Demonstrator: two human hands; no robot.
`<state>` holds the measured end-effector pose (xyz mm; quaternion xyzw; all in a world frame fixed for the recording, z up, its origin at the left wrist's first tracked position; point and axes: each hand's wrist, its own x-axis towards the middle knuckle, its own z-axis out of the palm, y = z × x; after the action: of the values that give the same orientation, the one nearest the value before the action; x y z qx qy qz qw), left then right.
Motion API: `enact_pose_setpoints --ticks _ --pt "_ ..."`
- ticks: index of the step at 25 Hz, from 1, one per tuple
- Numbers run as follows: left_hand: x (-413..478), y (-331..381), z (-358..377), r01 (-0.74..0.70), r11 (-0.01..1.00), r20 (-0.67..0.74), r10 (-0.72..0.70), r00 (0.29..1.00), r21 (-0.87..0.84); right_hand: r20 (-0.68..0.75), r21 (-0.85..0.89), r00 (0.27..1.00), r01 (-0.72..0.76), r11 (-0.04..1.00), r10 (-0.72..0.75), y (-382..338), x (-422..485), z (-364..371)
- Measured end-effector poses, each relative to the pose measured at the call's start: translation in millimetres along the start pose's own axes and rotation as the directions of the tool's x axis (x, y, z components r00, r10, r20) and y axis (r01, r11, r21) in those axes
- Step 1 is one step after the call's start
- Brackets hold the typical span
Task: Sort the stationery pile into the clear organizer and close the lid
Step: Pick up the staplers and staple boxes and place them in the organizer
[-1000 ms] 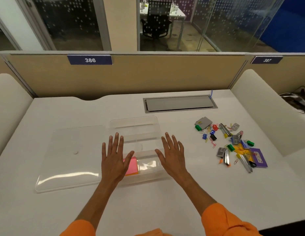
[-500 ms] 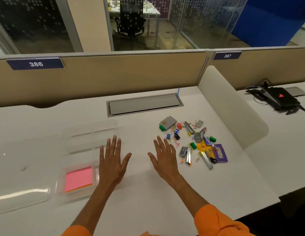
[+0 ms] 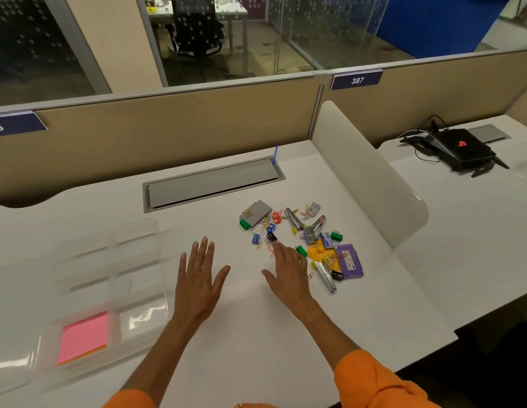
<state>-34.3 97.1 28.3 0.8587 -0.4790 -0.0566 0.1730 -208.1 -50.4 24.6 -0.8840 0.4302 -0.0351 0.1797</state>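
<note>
The clear organizer [image 3: 132,240] lies at the left of the white desk, blurred, with pink sticky notes [image 3: 83,337] in its near-left compartment. Its clear lid [image 3: 9,366] lies left of it, mostly cut off. The stationery pile [image 3: 303,240] of coloured paper clips, binder clips, staple strips, a grey box and a purple box is spread at the centre right. My left hand [image 3: 197,281] hovers flat and empty over bare desk beside the organizer. My right hand [image 3: 288,275] is open, fingers spread, its fingertips at the pile's near-left edge.
A grey cable hatch [image 3: 212,184] is set into the desk behind the pile. A beige partition [image 3: 168,134] runs along the back. A curved white divider [image 3: 371,178] bounds the desk on the right, with a black laptop [image 3: 459,148] on the neighbouring desk.
The view has swung right, so the organizer and lid have slid to the left edge. Both hands have left the organizer and moved right; the right hand now reaches the pile.
</note>
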Motion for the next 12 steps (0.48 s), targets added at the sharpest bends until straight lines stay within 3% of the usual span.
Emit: enact_pose_setpoints --ticks 6,12 --pt "6 15 9 -0.025 0.994 0.072 0.033 0.997 -0.107 0.078 0.082 0.991 -0.117 0.990 0.111 32 18 -6" --pt "12 26 19 -0.038 0.985 0.125 0.059 0.990 -0.167 0.121 0.091 0.988 -0.103 0.991 0.092 38 25 -1"
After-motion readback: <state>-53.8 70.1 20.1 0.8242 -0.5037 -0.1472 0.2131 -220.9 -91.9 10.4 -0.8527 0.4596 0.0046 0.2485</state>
